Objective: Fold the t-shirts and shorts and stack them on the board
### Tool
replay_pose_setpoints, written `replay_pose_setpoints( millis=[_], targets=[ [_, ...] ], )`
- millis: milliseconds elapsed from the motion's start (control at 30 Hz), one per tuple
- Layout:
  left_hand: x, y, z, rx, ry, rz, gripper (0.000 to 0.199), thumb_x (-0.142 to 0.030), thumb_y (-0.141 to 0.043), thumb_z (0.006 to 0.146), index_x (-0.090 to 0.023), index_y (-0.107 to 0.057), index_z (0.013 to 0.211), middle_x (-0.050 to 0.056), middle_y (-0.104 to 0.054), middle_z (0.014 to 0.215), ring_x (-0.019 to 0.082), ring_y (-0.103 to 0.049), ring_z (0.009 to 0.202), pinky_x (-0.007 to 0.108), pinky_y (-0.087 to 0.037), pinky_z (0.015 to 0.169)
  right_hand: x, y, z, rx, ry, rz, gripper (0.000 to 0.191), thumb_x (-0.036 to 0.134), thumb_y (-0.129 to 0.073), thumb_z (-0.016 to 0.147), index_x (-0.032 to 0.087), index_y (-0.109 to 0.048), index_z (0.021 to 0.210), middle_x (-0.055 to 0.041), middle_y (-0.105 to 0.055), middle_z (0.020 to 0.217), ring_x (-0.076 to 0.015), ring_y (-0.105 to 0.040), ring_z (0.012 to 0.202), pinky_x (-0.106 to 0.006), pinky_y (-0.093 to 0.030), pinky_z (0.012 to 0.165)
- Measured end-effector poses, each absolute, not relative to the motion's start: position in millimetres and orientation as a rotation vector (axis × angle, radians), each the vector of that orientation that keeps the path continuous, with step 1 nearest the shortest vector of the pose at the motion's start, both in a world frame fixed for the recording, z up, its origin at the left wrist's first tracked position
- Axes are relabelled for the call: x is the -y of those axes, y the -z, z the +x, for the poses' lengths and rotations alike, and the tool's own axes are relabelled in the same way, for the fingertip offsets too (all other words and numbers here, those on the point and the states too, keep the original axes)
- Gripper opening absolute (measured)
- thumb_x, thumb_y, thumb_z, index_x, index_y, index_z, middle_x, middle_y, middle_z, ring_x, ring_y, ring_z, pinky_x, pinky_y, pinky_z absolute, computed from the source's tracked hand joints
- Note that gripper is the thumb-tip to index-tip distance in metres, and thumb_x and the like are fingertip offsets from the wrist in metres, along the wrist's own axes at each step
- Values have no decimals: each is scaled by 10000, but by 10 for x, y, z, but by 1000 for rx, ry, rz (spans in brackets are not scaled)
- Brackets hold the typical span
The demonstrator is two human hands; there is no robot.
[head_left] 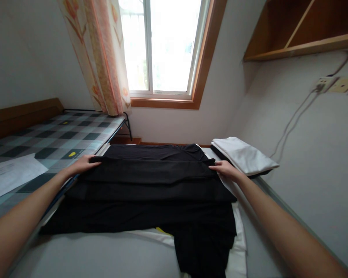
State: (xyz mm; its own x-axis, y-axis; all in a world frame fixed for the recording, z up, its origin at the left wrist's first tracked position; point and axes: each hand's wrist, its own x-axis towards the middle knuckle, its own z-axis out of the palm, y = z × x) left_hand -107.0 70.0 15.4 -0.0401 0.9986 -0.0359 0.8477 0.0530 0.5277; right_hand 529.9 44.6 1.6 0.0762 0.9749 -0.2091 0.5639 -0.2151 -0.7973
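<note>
A black shirt (150,189) lies spread across the white table, its far part folded over in a wide band and one sleeve hanging toward me at the lower right. My left hand (85,164) pinches the left end of the fold's far edge. At the opposite end, my right hand (224,169) grips the same edge between thumb and fingers. White cloth (240,247) shows from beneath the shirt on the right, and a small yellow patch (163,231) peeks out at its near edge.
Folded white and black clothes (242,154) sit at the table's right back. A checkered bed (60,135) with a paper sheet (13,173) stands to the left. Behind are a window (174,46) and a curtain (104,58); a wooden shelf (301,50) hangs upper right.
</note>
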Motion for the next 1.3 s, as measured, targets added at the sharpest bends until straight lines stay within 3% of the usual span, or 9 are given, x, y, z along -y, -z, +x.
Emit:
replay_pose_setpoints(
  millis=[133, 233, 367, 733, 1033, 1200, 1300],
  targets=[
    [-661, -51, -1106, -2044, -369, 2069, 573, -542, -462, 816, -93, -598, 1144, 134, -686, 1130, 273, -629, 1048, 341, -470, 902, -417, 51, 5156, 1545, -689, -1913, 161, 292, -572, 832, 139, -620, 829, -91, -681, 807, -198, -632, 755, -274, -474, 673],
    [-561, -26, -1046, -2211, -247, 2156, 516, -459, -331, 910, -107, -528, 1232, 152, -677, 1121, 282, -638, 1046, 353, -458, 895, -332, 61, 5006, 1588, -438, -2131, 280, 304, -441, 918, 119, -596, 1061, -160, -683, 1007, -251, -650, 938, -312, -474, 776],
    [-409, -52, -909, -2401, -85, 2206, 534, -474, -221, 953, -132, -495, 1258, 168, -694, 1014, 320, -667, 956, 368, -481, 780, -144, 33, 4810, 1606, -194, -2355, 432, 374, -300, 977, 118, -471, 1280, -192, -679, 1031, -305, -663, 964, -386, -464, 803],
    [-303, -76, -873, -2543, -214, 2172, 488, -438, -174, 992, -135, -417, 1288, 159, -697, 925, 322, -676, 871, 348, -455, 717, -22, 37, 4714, 1748, 152, -2227, 372, 339, -238, 1007, 127, -449, 1228, -159, -703, 863, -292, -687, 792, -338, -448, 678],
    [-735, -265, -809, -2604, -236, 2000, 608, -519, -122, 972, -130, -422, 1330, 194, -683, 1012, 348, -654, 950, 397, -457, 776, -664, -201, 4746, 1668, 139, -2102, 463, 359, -215, 993, 90, -422, 1307, -211, -691, 962, -330, -669, 893, -395, -459, 786],
    [-964, -180, -645, -2599, -211, 1882, 503, -436, -336, 937, -157, -450, 1341, 215, -627, 1168, 362, -609, 1061, 439, -452, 853, -975, -28, 4700, 1612, -65, -2220, 446, 365, -283, 970, 119, -448, 1304, -214, -663, 1037, -326, -635, 969, -448, -436, 850],
    [-983, -92, -465, -2633, -319, 2064, 517, -359, -444, 888, -143, -463, 1357, 234, -531, 1307, 387, -509, 1193, 497, -398, 946, -998, 84, 4632, 1471, 134, -2266, 439, 394, -365, 938, 134, -499, 1265, -229, -593, 1167, -362, -539, 1108, -534, -363, 925]
  ],
)
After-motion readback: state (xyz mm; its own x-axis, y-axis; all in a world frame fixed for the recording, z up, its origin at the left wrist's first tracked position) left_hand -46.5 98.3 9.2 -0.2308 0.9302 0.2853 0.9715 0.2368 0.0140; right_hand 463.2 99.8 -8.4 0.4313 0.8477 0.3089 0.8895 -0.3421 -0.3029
